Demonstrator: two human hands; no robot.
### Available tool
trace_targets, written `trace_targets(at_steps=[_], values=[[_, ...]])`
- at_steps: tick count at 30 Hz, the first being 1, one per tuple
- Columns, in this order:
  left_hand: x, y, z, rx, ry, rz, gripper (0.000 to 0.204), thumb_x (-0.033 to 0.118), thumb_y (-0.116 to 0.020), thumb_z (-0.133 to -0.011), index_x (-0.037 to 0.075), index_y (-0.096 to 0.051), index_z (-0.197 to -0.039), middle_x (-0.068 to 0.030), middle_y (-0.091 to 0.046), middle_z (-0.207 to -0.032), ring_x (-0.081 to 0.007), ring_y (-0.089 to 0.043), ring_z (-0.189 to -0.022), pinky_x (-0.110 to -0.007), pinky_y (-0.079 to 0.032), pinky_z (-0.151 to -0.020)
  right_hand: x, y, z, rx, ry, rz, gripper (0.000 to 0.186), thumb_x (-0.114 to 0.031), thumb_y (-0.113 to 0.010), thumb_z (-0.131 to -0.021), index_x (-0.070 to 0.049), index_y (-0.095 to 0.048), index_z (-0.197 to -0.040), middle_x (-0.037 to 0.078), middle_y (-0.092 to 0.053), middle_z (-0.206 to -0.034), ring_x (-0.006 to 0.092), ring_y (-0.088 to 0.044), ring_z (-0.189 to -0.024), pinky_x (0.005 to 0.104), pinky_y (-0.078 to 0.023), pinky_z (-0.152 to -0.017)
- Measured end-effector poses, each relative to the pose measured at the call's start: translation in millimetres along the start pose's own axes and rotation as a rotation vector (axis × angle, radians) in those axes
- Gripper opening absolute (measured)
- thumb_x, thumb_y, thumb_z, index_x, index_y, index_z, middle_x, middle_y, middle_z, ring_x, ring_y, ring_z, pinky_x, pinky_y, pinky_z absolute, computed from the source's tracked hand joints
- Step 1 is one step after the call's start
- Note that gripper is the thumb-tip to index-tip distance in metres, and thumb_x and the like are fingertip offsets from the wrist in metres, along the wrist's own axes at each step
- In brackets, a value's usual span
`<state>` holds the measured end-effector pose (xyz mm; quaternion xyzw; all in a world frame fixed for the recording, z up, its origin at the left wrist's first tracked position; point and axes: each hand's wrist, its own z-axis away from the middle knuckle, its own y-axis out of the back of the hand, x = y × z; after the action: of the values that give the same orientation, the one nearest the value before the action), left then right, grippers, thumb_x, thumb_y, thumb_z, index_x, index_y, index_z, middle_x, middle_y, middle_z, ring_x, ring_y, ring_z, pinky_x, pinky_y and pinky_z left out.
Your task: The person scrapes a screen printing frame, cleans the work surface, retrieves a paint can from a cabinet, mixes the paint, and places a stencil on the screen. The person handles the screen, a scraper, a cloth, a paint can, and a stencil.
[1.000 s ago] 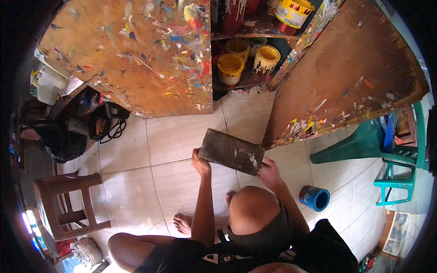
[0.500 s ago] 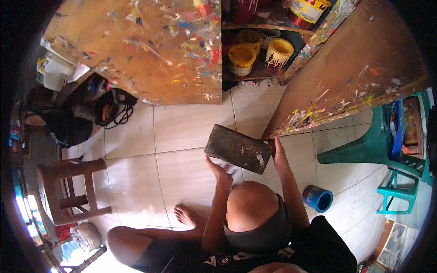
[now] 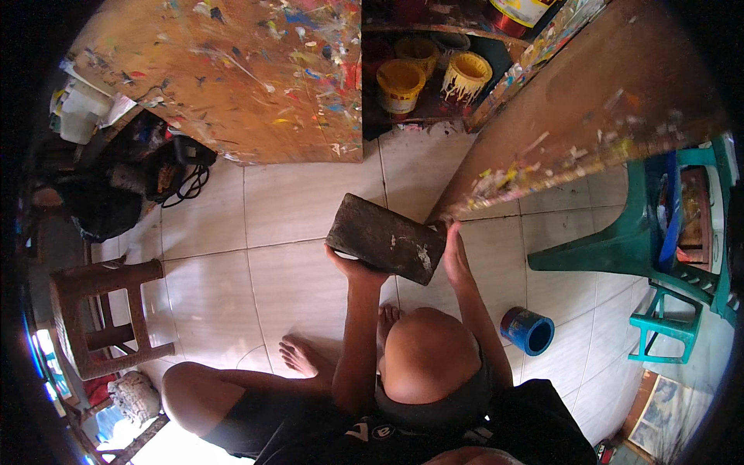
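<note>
A dark, worn rectangular block (image 3: 386, 239) with pale smears near its right end is held tilted above the floor, in front of my raised knee. I cannot make out its material. Under its left end, my left hand (image 3: 355, 265) grips the lower edge, with some fingers hidden beneath. My right hand (image 3: 456, 252) is closed in against the block's right end. Its fingers are partly hidden there, beside the low corner of a paint-smeared wooden cabinet door (image 3: 558, 124).
Another paint-spattered door (image 3: 232, 85) stands at the upper left. Between the doors, a shelf holds several yellow paint tubs (image 3: 400, 85). A blue can (image 3: 528, 332) lies to my right, near a green plastic chair (image 3: 604, 244). A brown stool (image 3: 112, 314) and black cables (image 3: 190, 182) are left.
The whole view has shifted, so everything sits a little farther up and left. My left hand has turned more upright under the block, and more of a foot shows beside my knee.
</note>
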<state>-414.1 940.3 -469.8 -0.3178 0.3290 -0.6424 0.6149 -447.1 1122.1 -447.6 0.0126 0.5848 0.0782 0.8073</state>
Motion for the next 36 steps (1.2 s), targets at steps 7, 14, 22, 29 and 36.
trace_targets(at_steps=[7, 14, 22, 29, 36], values=[[2, 0, -12, -0.046, -0.094, -0.004, 0.098, 0.085, -0.021, -0.082, 0.020, -0.050, -0.149, -0.0135, -0.055, -0.148, -0.0418, -0.051, -0.135, -0.064, -0.039, -0.112, -26, -18, -45, 0.052, -0.044, -0.093, 0.082, -0.068, -0.036, -0.102, -0.002, -0.048, -0.150, 0.015, -0.049, -0.155, 0.0299, -0.044, -0.144, 0.0441, -0.033, -0.116], [-16, -48, -49, 0.059, -0.235, 0.180, 0.106, 0.087, -0.009, -0.080, 0.021, -0.044, -0.155, -0.0119, -0.050, -0.154, -0.0414, -0.046, -0.139, -0.065, -0.036, -0.114, -27, -9, -134, 0.152, -0.081, -0.031, 0.077, -0.066, -0.042, -0.101, 0.001, -0.064, -0.134, 0.014, -0.066, -0.136, 0.0285, -0.058, -0.131, 0.0423, -0.042, -0.107], [-10, -86, -103, -0.025, -0.220, 0.227, 0.128, 0.097, 0.015, -0.067, 0.025, -0.036, -0.160, -0.0087, -0.042, -0.161, -0.0441, -0.036, -0.147, -0.068, -0.026, -0.118, -35, 4, -146, 0.179, -0.065, -0.167, 0.069, -0.060, -0.051, -0.101, 0.001, -0.064, -0.133, 0.012, -0.064, -0.137, 0.0228, -0.054, -0.131, 0.0373, -0.039, -0.111], [-4, -103, -128, -0.060, -0.160, 0.246, 0.132, 0.101, 0.012, -0.065, 0.022, -0.036, -0.160, -0.0130, -0.040, -0.161, -0.0453, -0.028, -0.151, -0.071, -0.021, -0.119, 1, 154, 53, 0.518, 0.139, 0.449, 0.039, -0.026, -0.067, -0.099, -0.003, -0.066, -0.130, 0.020, -0.064, -0.133, 0.0334, -0.056, -0.130, 0.0443, -0.041, -0.113], [-5, -137, -130, 0.333, 0.030, 0.041, 0.129, 0.104, 0.000, -0.066, 0.024, -0.032, -0.161, -0.0142, -0.034, -0.164, -0.0432, -0.028, -0.151, -0.069, -0.016, -0.121, 18, 239, 234, 0.554, -0.816, 1.105, 0.132, -0.074, -0.084, -0.063, 0.012, -0.036, -0.150, 0.035, -0.048, -0.144, 0.0466, -0.048, -0.136, 0.0503, -0.041, -0.114]])
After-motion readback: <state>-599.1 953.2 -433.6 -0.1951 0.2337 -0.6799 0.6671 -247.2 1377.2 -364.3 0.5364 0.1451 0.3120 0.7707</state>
